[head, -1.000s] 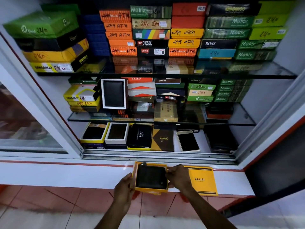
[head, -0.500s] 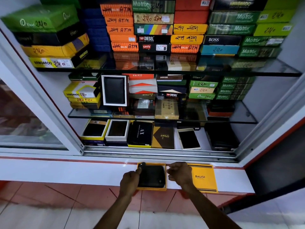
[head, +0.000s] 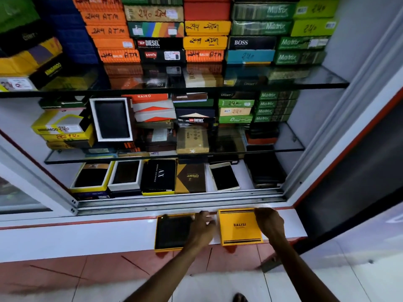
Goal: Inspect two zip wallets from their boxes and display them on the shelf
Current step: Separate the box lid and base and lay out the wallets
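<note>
On the ledge, left hand loosely touches the wallet box; right hand pinches the yellow lid.

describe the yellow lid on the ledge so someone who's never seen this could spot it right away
Start at the white ledge in front of the glass-shelved cabinet, below the sliding track. Two yellow squares lie there side by side near the hands. The lid is the right one, by the right hand: solid yellow, printed BALISI with black stripes, unlike the open box on its left, which shows a dark wallet inside.
</note>
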`<state>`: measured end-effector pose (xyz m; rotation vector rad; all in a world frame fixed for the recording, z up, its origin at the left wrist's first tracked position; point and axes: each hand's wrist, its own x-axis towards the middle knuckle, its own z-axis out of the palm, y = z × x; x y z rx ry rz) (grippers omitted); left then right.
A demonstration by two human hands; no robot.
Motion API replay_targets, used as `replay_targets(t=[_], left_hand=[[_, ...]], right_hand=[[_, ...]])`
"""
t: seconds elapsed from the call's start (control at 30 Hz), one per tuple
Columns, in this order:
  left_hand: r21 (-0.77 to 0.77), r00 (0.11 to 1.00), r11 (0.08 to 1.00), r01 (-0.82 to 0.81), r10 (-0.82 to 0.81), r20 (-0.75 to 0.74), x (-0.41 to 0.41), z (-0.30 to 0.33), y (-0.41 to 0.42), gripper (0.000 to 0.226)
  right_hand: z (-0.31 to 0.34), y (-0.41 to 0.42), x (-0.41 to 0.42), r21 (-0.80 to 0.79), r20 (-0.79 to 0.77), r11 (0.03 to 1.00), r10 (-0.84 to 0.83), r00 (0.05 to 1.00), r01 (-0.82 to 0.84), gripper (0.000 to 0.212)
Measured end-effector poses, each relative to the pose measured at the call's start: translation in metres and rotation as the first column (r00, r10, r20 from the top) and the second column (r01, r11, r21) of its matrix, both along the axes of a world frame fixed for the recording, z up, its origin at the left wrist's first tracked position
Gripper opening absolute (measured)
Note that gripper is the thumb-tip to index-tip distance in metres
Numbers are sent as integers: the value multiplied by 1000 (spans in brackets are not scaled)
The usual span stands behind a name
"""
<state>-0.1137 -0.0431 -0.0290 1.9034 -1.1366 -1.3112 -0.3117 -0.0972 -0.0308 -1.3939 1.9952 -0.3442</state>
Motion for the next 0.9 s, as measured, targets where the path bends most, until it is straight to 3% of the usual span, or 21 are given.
replay_targets(t=[0.07,0.17,0.3,0.43,0.5,0.57,0.63,0.73,0.83,0.9], left_hand=[[64,998,996,63,-62,-6,-16,-1,-8,33],[100,997,992,76,-79,23,-33,-1,-15,36],[100,998,994,50,-53,25,-47,2,-19,79],[177,997,983,-54,45,57,-66,16,-19,129],[204,993,973,-105,92,73,-70,19,-22,134],[193,990,971,-143,139,34,-69,20,-23,121],[160,983,973,-168,177,-47,-62,21,-21,89],[108,948,972,-206,226,-224,-46,22,-16,60],[148,901,954,-262,297,-318,-27,15,-12,42],[203,840,923,-325,381,-387,-15,7,-8,33]], right_hand=[[2,2,-4,116,125,993,-14,992,-1,60],[1,4,-15,168,376,983,-130,917,70,88],[8,3,-19,295,553,950,-255,794,99,63],[17,-6,-17,299,545,954,-197,815,31,53],[24,-9,-18,277,518,961,-147,843,-3,44],[27,-12,-21,250,550,968,-132,825,-12,38],[28,-11,-26,208,571,977,-150,807,35,32],[14,-10,-35,108,264,994,-42,964,14,30],[-2,-7,-33,203,32,969,136,990,-140,38],[-14,-10,-34,205,-19,970,139,990,-132,40]])
